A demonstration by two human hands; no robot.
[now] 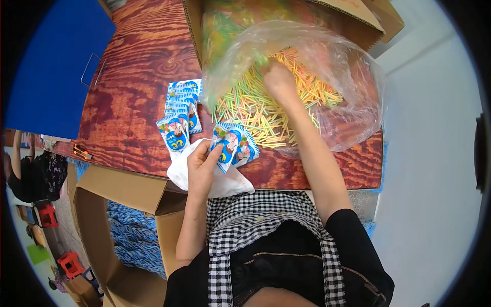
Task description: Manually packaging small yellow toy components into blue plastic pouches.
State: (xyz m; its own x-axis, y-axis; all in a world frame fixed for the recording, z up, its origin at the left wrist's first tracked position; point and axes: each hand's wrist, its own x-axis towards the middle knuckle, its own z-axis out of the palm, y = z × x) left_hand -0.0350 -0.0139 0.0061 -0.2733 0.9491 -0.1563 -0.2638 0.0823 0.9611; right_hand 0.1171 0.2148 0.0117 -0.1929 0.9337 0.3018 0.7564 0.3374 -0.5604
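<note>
My left hand (201, 166) is closed on a few blue-and-white packets (225, 147), fanned out between thumb and fingers. Under that wrist lies a white cloth or bag (232, 185) at the table's near edge. My right hand (280, 81) reaches into a large clear plastic bag (365, 105) spread open on the table. Its fingers curl around some thin sticks, seen as a green blur at the tips. Loose pastel sticks (255, 110), yellow, green and orange, fill the bag around it. More blue-and-white packets (175, 132) overlap in a row left of the bag.
A cardboard box (353, 15) stands at the far side behind the bag. Below the near left table edge (115, 153) is an open carton (123, 187) with blue stringy material (133, 238). An orange cutter (82, 152) lies at the left edge, near a blue panel (56, 61).
</note>
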